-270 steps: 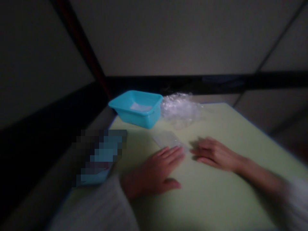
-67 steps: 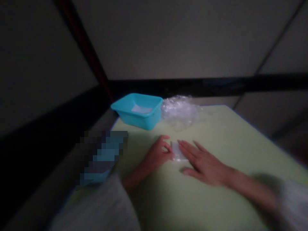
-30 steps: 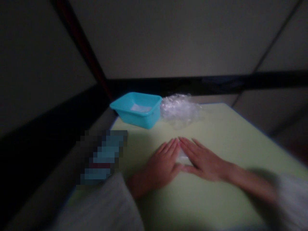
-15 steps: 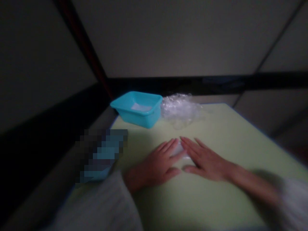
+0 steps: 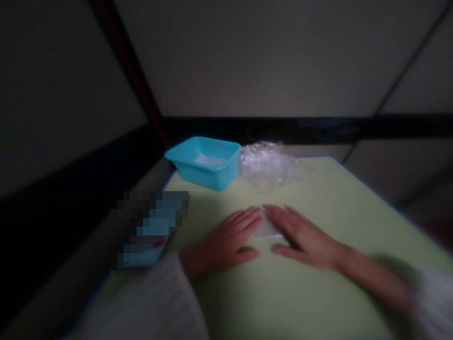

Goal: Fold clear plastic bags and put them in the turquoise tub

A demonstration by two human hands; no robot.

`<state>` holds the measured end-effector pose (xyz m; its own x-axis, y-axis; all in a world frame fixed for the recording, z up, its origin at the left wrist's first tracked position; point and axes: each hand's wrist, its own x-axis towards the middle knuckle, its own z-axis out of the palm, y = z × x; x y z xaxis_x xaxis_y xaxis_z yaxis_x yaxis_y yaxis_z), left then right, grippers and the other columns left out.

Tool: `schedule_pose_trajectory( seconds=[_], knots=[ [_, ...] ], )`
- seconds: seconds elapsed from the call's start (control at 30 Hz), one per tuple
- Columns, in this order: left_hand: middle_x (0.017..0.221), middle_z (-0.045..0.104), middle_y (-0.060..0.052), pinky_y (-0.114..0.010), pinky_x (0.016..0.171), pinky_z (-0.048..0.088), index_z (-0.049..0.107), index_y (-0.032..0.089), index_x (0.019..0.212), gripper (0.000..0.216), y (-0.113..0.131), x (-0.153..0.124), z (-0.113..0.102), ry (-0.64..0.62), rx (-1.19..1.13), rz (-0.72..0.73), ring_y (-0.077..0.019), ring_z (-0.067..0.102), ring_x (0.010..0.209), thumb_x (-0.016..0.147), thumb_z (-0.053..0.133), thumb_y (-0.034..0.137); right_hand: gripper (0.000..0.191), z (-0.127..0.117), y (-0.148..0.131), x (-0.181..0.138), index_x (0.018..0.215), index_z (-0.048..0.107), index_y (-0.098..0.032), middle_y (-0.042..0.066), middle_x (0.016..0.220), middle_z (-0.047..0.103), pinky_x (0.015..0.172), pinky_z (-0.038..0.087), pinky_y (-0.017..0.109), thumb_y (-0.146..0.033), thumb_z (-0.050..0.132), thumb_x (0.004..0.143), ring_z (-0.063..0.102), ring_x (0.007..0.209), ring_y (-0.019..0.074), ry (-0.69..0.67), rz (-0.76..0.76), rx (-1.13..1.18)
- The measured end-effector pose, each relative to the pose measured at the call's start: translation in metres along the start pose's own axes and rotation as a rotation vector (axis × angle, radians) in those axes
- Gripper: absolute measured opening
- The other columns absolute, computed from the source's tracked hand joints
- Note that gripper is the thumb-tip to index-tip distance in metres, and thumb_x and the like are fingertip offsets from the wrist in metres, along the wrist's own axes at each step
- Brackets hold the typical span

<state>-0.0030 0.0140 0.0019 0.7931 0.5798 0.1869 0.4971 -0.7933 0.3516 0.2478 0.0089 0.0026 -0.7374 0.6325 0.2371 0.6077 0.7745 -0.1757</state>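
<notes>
A small flat whitish piece, clear-edged like a plastic sleeve (image 5: 268,228), lies on the yellow-green table (image 5: 304,297); its exact kind is too blurred to tell. From the left, my left hand (image 5: 231,241) lies flat with fingers stretched over the piece's left side. My right hand (image 5: 306,236) rests on its right side, fingers extended and thumb apart. The fingertips of both hands nearly meet at the piece's far edge, covering part of it. Neither hand grips anything.
Farther back stands a turquoise plastic basket (image 5: 208,177) with white pieces (image 5: 208,159) inside. Beside it lies a crumpled heap of clear plastic bags (image 5: 267,163). At the table's left edge is a blue object (image 5: 146,257), partly pixelated. A wall rises behind the table.
My left index finger has drawn back toward its other fingers, uncovering more of the whitish piece. Both hands stay flat over it. The view has shifted slightly.
</notes>
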Motion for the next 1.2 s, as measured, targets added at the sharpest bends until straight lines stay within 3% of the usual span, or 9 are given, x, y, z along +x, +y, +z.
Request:
schedule_pose_trajectory(
  seconds=[0.1,0.2,0.37,0.67,0.77,0.93,1.0,1.07,1.2],
  knots=[
    [0.150,0.027,-0.014,-0.043,0.114,0.019,0.026,0.014,0.143,0.068,0.001,0.000,0.000,-0.005,0.009,-0.034,-0.0251,0.020,0.139,0.087,0.053,0.041,0.043,-0.008,0.005,0.000,0.125,0.052,-0.015,0.014,0.133,0.051,0.104,0.037,0.047,-0.041,0.048,0.091,0.045,0.125,0.0248,0.040,-0.125,-0.032],
    [0.149,0.028,-0.016,-0.042,0.114,0.019,0.029,0.012,0.141,0.067,0.003,0.000,-0.001,-0.034,0.030,-0.058,-0.0243,0.022,0.139,0.086,0.055,0.039,0.024,-0.016,0.008,-0.001,0.101,0.065,-0.016,0.010,0.113,0.064,0.093,0.047,0.042,-0.030,0.047,0.093,0.056,0.111,0.0229,0.086,-0.228,-0.087],
    [0.149,0.028,-0.016,-0.042,0.114,0.018,0.030,0.011,0.140,0.067,0.004,0.002,-0.003,-0.042,0.046,-0.059,-0.0240,0.022,0.139,0.086,0.054,0.041,0.025,-0.020,0.009,-0.001,0.093,0.066,-0.016,0.007,0.097,0.068,0.082,0.051,0.037,-0.023,0.043,0.095,0.061,0.092,0.0184,0.094,-0.233,-0.106],
    [0.148,0.031,-0.014,-0.041,0.113,0.022,0.032,0.012,0.140,0.067,0.002,0.002,0.000,-0.010,0.036,-0.078,-0.0234,0.026,0.138,0.082,0.058,0.034,0.020,-0.012,0.009,0.000,0.091,0.063,-0.014,0.010,0.097,0.067,0.088,0.048,0.039,-0.015,0.043,0.092,0.060,0.095,0.0208,0.143,-0.304,-0.126],
    [0.144,0.040,-0.012,-0.039,0.110,0.027,0.037,0.015,0.137,0.063,0.001,0.003,0.003,0.075,0.005,-0.079,-0.0226,0.035,0.133,0.080,0.060,0.028,0.017,-0.010,0.008,-0.001,0.099,0.059,-0.014,0.011,0.101,0.066,0.087,0.048,0.036,-0.017,0.044,0.090,0.060,0.097,0.0203,0.180,-0.183,0.101],
    [0.104,0.068,-0.007,-0.035,0.088,0.044,0.062,0.016,0.106,0.027,0.006,0.011,0.009,0.289,-0.214,-0.235,-0.0214,0.060,0.096,0.081,0.055,0.022,0.014,-0.013,-0.004,0.002,0.081,0.053,-0.018,0.001,0.071,0.059,0.053,0.043,0.022,-0.023,0.042,0.089,0.054,0.062,0.0120,0.267,0.213,0.575],
    [0.075,0.066,-0.003,-0.029,0.072,0.046,0.064,0.015,0.078,0.012,0.010,0.015,0.011,0.354,-0.421,-0.360,-0.0176,0.060,0.074,0.078,0.055,0.023,0.016,-0.014,-0.009,0.005,0.073,0.049,-0.019,-0.003,0.060,0.049,0.046,0.036,0.020,-0.027,0.045,0.086,0.045,0.054,0.0102,0.327,0.316,0.751],
    [0.059,0.057,0.001,-0.024,0.059,0.043,0.055,0.015,0.061,0.017,0.014,0.018,0.012,0.381,-0.650,-0.453,-0.0136,0.056,0.061,0.075,0.056,0.025,0.018,-0.011,-0.012,0.009,0.071,0.048,-0.019,-0.005,0.056,0.043,0.044,0.032,0.019,-0.031,0.049,0.083,0.040,0.050,0.0090,0.369,0.396,0.912],
    [0.054,0.054,0.002,-0.019,0.048,0.040,0.048,0.016,0.060,0.018,0.017,0.022,0.015,0.329,-0.887,-0.494,-0.0104,0.053,0.050,0.072,0.054,0.029,0.020,0.000,-0.011,0.012,0.077,0.051,-0.018,-0.007,0.053,0.042,0.044,0.028,0.018,-0.037,0.056,0.081,0.036,0.046,0.0067,0.388,0.541,1.175]
  ],
)
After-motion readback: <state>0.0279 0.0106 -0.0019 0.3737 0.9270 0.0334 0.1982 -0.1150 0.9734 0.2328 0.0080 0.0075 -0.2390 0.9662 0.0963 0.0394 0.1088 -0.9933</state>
